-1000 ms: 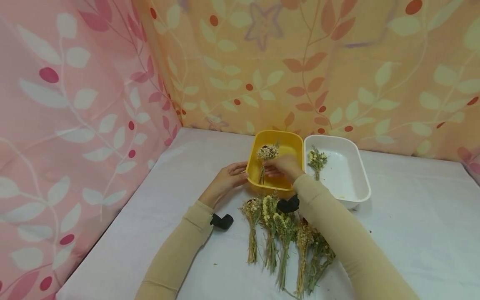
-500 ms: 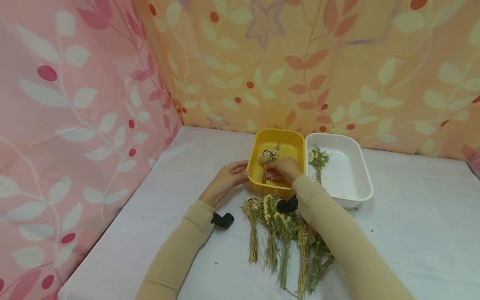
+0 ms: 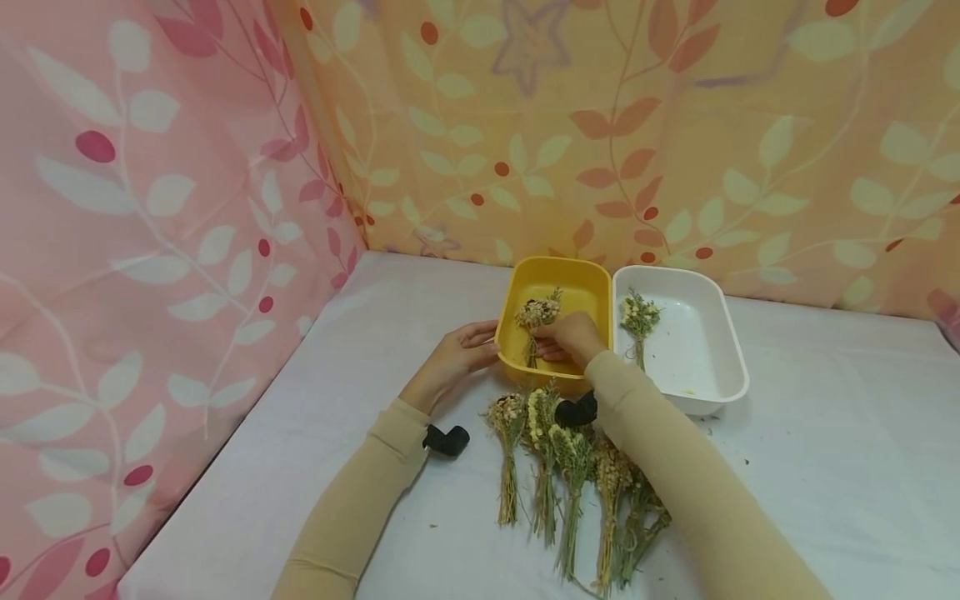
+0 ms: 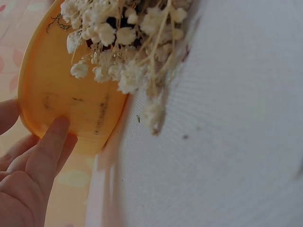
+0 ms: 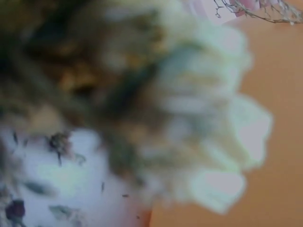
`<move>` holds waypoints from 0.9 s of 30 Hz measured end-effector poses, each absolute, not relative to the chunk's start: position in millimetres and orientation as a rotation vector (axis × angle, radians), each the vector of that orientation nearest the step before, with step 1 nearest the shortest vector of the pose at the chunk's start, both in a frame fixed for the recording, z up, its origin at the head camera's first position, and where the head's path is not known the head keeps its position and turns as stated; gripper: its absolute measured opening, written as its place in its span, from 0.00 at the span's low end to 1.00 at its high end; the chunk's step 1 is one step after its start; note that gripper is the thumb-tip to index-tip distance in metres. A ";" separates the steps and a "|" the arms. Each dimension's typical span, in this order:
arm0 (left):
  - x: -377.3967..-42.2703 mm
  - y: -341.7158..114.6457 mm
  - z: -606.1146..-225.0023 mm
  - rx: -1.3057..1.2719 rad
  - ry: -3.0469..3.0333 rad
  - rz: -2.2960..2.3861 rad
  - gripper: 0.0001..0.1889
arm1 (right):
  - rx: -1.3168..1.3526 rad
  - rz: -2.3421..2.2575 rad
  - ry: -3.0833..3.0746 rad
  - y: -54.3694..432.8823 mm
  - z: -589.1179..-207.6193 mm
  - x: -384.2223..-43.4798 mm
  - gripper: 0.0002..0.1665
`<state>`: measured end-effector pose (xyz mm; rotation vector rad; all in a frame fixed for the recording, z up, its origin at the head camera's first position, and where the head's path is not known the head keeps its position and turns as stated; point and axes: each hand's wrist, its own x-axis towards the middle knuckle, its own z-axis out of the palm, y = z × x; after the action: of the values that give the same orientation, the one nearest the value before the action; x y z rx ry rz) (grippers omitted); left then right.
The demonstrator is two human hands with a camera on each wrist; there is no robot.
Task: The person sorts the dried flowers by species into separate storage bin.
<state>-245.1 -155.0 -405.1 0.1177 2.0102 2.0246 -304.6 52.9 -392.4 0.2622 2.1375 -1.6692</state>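
Observation:
In the head view my right hand [image 3: 572,337] reaches into the yellow container [image 3: 592,275]. It pinches the stems of a small bunch of dried flowers [image 3: 537,312] with pale heads and dark spots. The bunch lies with its heads toward the back and stems toward me. My left hand [image 3: 450,358] touches the container's left side with fairly straight fingers. From the left wrist, a fingertip [image 4: 60,124] rests against the yellow outer wall [image 4: 78,90]. Blurred pale flowers [image 5: 189,109] fill much of the right wrist view, where the right hand does not show.
Against the yellow container stands a white one [image 3: 697,333] holding a greenish dried bunch [image 3: 639,317]. Several dried flower bunches [image 3: 573,458] lie in a row before me, partly under my right forearm. Plant crumbs dot the white cloth [image 3: 840,433]. Patterned fabric [image 3: 450,125] hangs behind.
The head view shifts slightly. Both hands stay almost in place, with the right one still holding the dried flower bunch inside the yellow container.

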 end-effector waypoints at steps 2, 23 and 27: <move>-245.3 -154.9 -405.2 0.117 2.009 2.023 0.28 | 0.253 -1.651 2.165 52.7 -390.6 -303.2 0.19; -246.2 -155.0 -406.8 0.113 2.007 2.029 0.28 | -0.106 -1.825 2.066 71.3 -315.2 -262.5 0.23; -246.6 -155.1 -407.6 0.144 1.997 2.041 0.29 | -0.163 -1.791 2.071 82.0 -309.9 -244.6 0.23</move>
<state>-246.6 -155.1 -407.6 0.1439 1.9974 2.0411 -244.6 82.0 -309.9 -0.1626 2.0709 -1.7907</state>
